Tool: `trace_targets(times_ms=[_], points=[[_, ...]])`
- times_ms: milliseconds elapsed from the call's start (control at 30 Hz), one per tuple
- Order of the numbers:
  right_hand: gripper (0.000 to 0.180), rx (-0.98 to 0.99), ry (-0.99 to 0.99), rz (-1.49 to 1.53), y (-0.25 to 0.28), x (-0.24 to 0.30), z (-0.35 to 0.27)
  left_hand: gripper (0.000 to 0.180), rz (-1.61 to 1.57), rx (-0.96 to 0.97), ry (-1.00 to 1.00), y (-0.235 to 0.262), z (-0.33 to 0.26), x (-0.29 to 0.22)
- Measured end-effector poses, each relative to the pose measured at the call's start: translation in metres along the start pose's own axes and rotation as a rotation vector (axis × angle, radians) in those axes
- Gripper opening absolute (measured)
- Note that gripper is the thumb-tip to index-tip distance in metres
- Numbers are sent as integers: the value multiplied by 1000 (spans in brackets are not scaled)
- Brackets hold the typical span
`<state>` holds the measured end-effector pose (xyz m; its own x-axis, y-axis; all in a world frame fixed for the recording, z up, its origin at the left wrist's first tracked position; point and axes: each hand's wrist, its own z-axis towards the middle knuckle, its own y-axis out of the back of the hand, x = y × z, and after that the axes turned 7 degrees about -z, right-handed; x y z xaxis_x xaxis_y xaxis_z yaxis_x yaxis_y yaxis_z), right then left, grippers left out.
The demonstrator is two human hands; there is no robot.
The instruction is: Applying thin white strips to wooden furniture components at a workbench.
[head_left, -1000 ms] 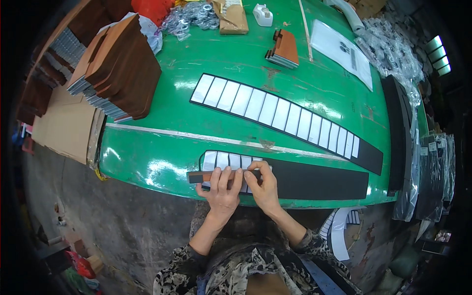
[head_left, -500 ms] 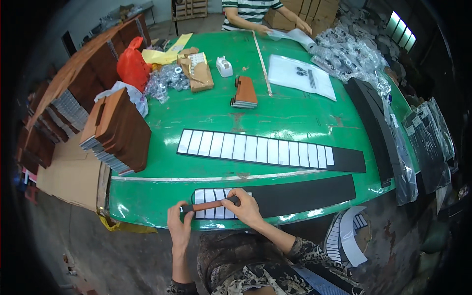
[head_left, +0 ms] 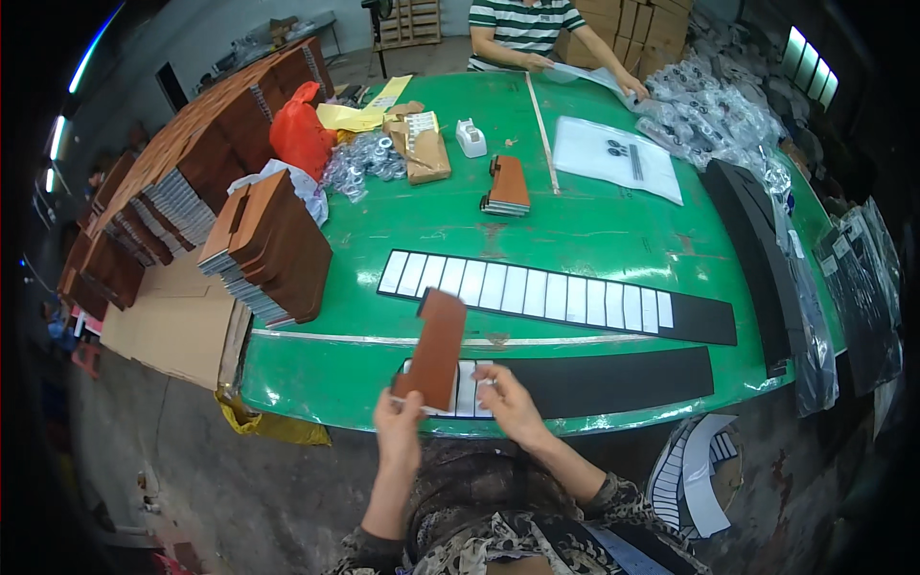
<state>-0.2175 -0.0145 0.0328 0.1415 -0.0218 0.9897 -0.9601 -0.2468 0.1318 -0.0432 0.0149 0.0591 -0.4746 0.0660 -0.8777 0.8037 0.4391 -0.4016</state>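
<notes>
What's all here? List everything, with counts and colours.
Table: one, green, centre
Strips: two, black with white patches, on table
Panel: one, brown, over nearer strip
Stacks: several, brown, left
Small stack: one, brown, mid-table
Bag: one, red, far left
Dispenser: one, white, far side
Packet: one, brown, beside dispenser
Boards: uncounted, black, right edge
Plastic bundles: many, clear, far right
Co-worker: one, striped shirt, far side
Left hand: one, bare, holding panel
Right hand: one, bare, by nearer strip
</notes>
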Motion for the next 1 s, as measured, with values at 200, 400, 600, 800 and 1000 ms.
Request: trace_targets(times_ms=[200, 400, 600, 800, 1000], points=[[36, -258, -35, 171, 13, 24, 20, 34, -129, 169, 207, -72, 10, 19], [51, -406, 103, 82, 94, 62, 142, 36, 117, 405, 66, -46, 29, 18], [44, -501, -72, -156, 148, 21, 288, 18, 178, 206, 34, 7, 20, -7], [37, -596, 98, -764, 154, 5, 336, 15, 228, -13, -101, 50, 22, -40], [24, -594, 378, -787, 153, -6, 273, 21, 962, -90, -910, 54, 76, -115]])
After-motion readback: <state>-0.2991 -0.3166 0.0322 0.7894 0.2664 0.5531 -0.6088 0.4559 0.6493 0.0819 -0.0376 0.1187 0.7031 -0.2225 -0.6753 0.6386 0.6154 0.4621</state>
